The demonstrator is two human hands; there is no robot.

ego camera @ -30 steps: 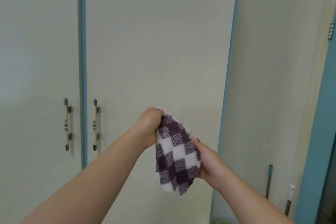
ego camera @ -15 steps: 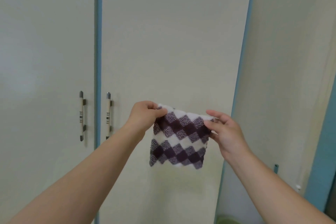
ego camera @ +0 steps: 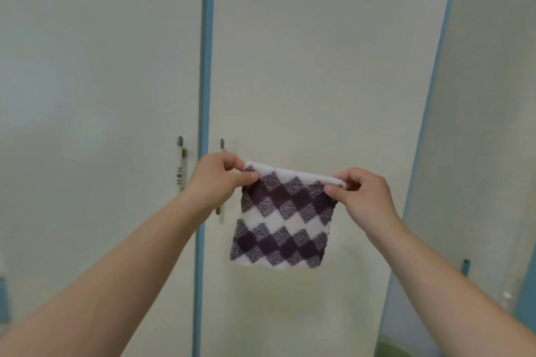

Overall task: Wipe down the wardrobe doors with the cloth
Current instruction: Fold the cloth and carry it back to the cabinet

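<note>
A purple-and-white checked cloth [ego camera: 282, 226] hangs spread flat in front of the cream wardrobe doors. My left hand [ego camera: 217, 182] pinches its top left corner and my right hand [ego camera: 365, 197] pinches its top right corner. The cloth hangs in the air before the right door [ego camera: 319, 66], short of its surface. The left door [ego camera: 101, 66] lies beyond a blue vertical strip [ego camera: 206, 66]. Two slim bar handles flank that strip: the left handle [ego camera: 180, 162] shows in full, the right handle [ego camera: 221, 145] is mostly hidden behind my left hand.
A second blue strip [ego camera: 435, 81] edges the right door, with a cream side panel or wall [ego camera: 493, 95] past it. Low on the right, the tips of two stick-like handles [ego camera: 465, 266] show. A green patch [ego camera: 397, 349] sits at the bottom right.
The cloth, bunched between both hands a second ago, is now stretched out flat by its top corners. My hands moved apart and rose slightly; the view shifted closer to the doors.
</note>
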